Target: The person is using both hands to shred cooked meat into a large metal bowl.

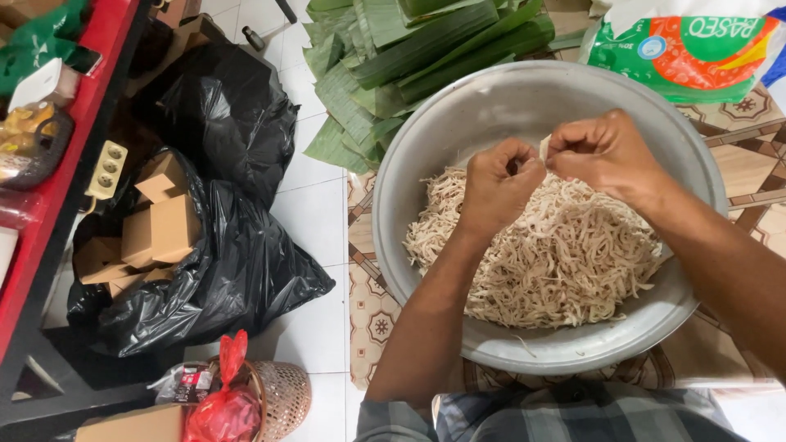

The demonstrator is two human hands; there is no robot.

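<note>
Fingertips (pixel 524 166) of both our hands are pressed together on one small pale piece of meat (pixel 544 147), pinched between us over the bowl, approx at the bowl's 12 o'clock. Going left to right from there: at far left, approx 9 o'clock of the view, runs a red shelf edge (pixel 57 192) w/ a beige power strip (pixel 106 169) hanging by it. Next come black plastic bags (pixel 237 270), the nearer one open and holding brown cardboard boxes (pixel 160 225). At 7 o'clock sits a small woven basket (pixel 285 397) w/ a red plastic bag (pixel 223 409) in it. Then the white tiled floor (pixel 307 209), and at 12 o'clock a stack of green banana leaves (pixel 417 45). Centre-right is the big metal bowl (pixel 499 106), resting on a patterned mat (pixel 370 315) and about half full of shredded pale meat (pixel 565 262). Our left hand (pixel 498 187) is curled, thumb and fingers closed on the piece's left side; our right hand (pixel 607 153) is just beside it at 3 o'clock, closed on the piece's right side, knuckles up. Both forearms cross the bowl's near rim. At 1 o'clock, beyond the bowl, lies a green and orange plastic pack (pixel 688 53). At 6 o'clock we see a checked shirt (pixel 565 417).
</note>
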